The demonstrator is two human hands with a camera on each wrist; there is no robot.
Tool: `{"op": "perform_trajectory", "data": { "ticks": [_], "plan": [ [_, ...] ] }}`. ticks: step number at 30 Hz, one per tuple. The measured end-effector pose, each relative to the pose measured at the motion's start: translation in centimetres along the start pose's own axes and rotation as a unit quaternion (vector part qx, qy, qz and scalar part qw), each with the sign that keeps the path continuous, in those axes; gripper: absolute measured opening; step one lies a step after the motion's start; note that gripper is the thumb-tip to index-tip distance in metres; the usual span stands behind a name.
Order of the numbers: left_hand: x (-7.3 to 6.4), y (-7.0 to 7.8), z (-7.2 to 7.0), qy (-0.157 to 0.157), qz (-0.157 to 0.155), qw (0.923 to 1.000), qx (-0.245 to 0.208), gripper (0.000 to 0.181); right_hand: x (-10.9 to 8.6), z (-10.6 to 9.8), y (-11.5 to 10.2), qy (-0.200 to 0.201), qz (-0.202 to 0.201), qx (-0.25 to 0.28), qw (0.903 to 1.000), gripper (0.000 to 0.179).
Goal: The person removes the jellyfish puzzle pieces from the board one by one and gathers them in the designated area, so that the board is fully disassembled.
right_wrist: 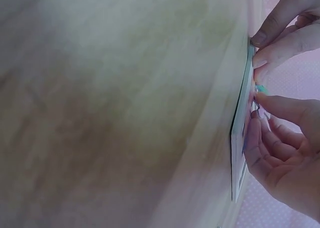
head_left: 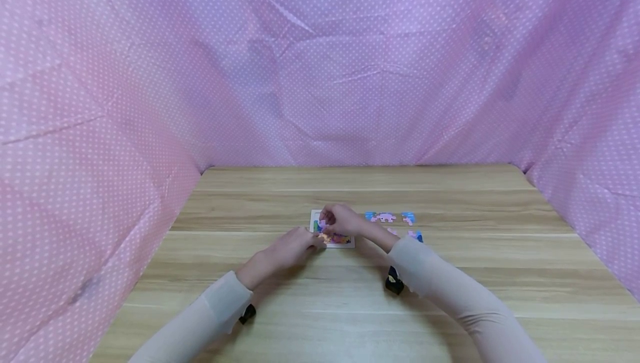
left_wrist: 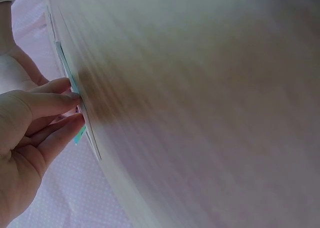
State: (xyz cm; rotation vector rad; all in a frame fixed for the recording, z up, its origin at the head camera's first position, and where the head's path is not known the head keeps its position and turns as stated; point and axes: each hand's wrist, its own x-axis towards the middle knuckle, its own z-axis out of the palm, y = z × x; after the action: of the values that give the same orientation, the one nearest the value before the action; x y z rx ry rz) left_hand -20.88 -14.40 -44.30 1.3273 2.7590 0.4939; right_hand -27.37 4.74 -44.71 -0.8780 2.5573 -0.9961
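Note:
A small jigsaw puzzle board (head_left: 351, 245) with a pale frame lies on the table, its colourful picture partly covered by both hands. My left hand (head_left: 295, 245) is at its lower left corner, with thumb and fingertips holding the edge. From above, my right hand (head_left: 342, 219) reaches over the board and pinches a small purple-pink puzzle piece (head_left: 322, 223) close over the picture. In the right wrist view, the right hand (right_wrist: 287, 143) has its fingers bent toward the thumb, right at the board's face. The left wrist view shows the left hand (left_wrist: 35, 128) from the palm side, fingertips against the board.
Several loose puzzle pieces (head_left: 386, 217) in pink and blue lie right of the board, some partly behind the right forearm. A black wrist device (head_left: 394, 282) shows under the right sleeve, another (head_left: 247, 314) by the left. Pink dotted cloth (head_left: 320, 74) surrounds the wooden table (head_left: 320, 318).

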Motion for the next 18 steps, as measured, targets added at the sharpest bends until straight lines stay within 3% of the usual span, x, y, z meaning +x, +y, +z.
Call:
{"op": "perform_trajectory", "data": {
  "ticks": [6, 18],
  "plan": [
    [-0.04, 0.01, -0.11, -0.005, -0.009, 0.9999, -0.010, 0.022, -0.18, -0.22, -0.24, 0.010, 0.001, 0.029, 0.9995, 0.009],
    [0.13, 0.07, -0.09, 0.002, 0.001, 0.9999, 0.011, 0.026, -0.47, -0.74, 0.20, 0.028, 0.014, 0.054, 0.9981, 0.012]
  ]
}}
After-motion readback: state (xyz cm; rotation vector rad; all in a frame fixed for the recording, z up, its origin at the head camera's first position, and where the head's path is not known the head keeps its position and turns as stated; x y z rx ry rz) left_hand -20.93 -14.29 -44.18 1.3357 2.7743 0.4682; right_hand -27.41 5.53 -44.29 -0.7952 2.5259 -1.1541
